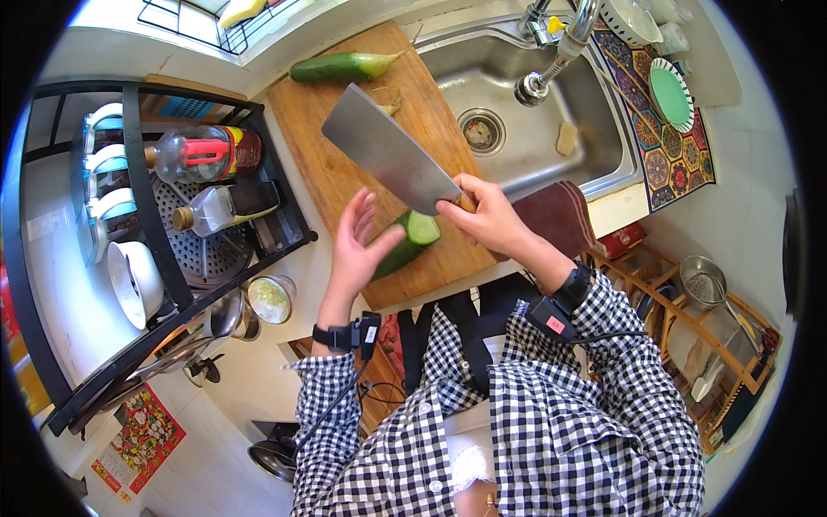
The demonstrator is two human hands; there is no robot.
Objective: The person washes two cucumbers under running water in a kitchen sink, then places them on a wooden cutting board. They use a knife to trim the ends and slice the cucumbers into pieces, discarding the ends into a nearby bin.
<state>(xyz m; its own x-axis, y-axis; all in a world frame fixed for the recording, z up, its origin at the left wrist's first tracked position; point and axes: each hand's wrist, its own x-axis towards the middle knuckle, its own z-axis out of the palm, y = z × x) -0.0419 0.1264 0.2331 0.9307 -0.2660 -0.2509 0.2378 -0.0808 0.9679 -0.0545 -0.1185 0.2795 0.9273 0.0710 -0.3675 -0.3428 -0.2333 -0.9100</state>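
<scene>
My right hand (488, 216) grips the wooden handle of a broad steel cleaver (394, 152), its blade raised and slanting up to the left over the wooden cutting board (303, 148). Nothing is in my left hand (360, 242), whose fingers are spread just beside and partly over a cut green radish (413, 239). The radish's pale green cut face points toward the far side. A whole green radish (342, 66) with a tapering root lies at the board's far end. Partly hidden behind the blade is a small trimmed root end (392, 103).
Right of the board is a steel sink (504, 64) with a faucet (533, 87) and a sponge (566, 139). A brown cloth (555, 216) hangs at its near edge. On the left, a black rack (132, 194) holds bottles; a glass jar (271, 298) stands near it.
</scene>
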